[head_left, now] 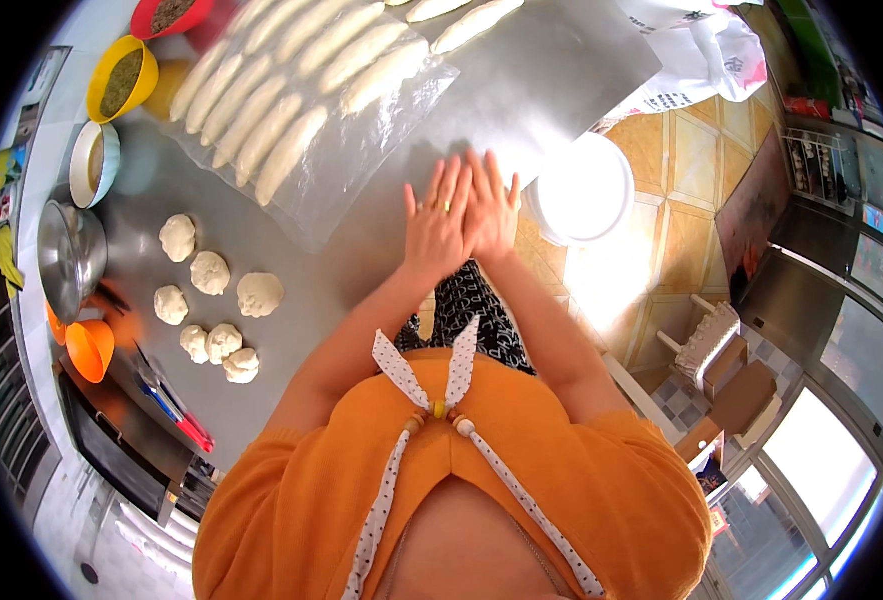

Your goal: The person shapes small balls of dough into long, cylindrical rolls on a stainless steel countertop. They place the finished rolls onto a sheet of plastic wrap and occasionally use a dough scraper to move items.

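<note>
My left hand [437,220] and my right hand [491,212] lie side by side near the right edge of the metal table [361,270], touching along their inner sides. Their fingers are stretched out flat, pointing away from me, and a ring shows on the left one. Whatever may be under the palms is hidden. To the left sit several pale dough lumps [259,295]. Farther off, long dough rolls [291,155] rest in rows with a clear plastic sheet [333,205] around them; one dough roll [476,25] lies at the far edge of view.
Along the left stand a red bowl [201,12], a yellow bowl [147,85], a white bowl [111,165], a steel bowl [86,250] and an orange bowl [89,350]. Red-handled tongs [193,432] lie nearer me. Right of the table are a white bucket [586,190] and a white sack [706,55].
</note>
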Available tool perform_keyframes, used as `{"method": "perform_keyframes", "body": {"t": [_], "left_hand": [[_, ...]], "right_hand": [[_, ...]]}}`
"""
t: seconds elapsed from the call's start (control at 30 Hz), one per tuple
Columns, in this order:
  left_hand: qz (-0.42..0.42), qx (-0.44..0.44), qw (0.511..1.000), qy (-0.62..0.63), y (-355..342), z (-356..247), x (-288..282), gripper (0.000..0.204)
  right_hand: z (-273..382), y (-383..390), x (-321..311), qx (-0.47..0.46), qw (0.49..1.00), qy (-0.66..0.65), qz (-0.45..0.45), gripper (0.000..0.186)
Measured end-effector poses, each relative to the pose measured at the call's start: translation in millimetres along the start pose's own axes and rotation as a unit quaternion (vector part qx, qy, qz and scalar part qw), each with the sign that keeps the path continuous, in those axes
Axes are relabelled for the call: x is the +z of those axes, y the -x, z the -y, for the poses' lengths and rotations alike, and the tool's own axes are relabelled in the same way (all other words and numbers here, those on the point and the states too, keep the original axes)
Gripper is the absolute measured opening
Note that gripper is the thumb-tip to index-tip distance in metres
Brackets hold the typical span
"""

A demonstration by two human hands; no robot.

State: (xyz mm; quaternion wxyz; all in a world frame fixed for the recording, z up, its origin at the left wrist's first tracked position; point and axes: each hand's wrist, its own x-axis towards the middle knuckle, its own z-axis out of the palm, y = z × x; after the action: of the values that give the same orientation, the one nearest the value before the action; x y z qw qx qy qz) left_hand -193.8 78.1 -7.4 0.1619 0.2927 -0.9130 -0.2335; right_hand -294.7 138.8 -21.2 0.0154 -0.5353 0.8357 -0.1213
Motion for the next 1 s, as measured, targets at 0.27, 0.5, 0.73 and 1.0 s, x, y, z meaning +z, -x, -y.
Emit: {"method": "perform_keyframes", "body": {"t": [0.27,0.5,0.73,1.0], "left_hand": [[-0.096,0.002,0.994,-0.054,-136.0,25.7,17.5,0.07],[0.069,-0.013,0.997,-0.018,-33.2,-0.4,-1.4,0.065],[-0.091,-0.058,0.99,-0.093,-164.7,15.1,13.9,0.067],[0.066,0.075,0.995,-0.004,-61.4,1.9,-9.5,0.047]], "right_hand": [[-54.5,-136.9,-11.2,-0.033,0.997,0.006,-0.063,0.054],[-51.6,-13.3,-35.7,0.059,0.996,-0.055,0.047,0.059],[-99.2,-177.2,-14.4,0.053,0.993,-0.014,-0.1,0.057],[-116.0,-68.4,-51.1,-0.168,0.967,-0.173,0.078,0.042]]}}
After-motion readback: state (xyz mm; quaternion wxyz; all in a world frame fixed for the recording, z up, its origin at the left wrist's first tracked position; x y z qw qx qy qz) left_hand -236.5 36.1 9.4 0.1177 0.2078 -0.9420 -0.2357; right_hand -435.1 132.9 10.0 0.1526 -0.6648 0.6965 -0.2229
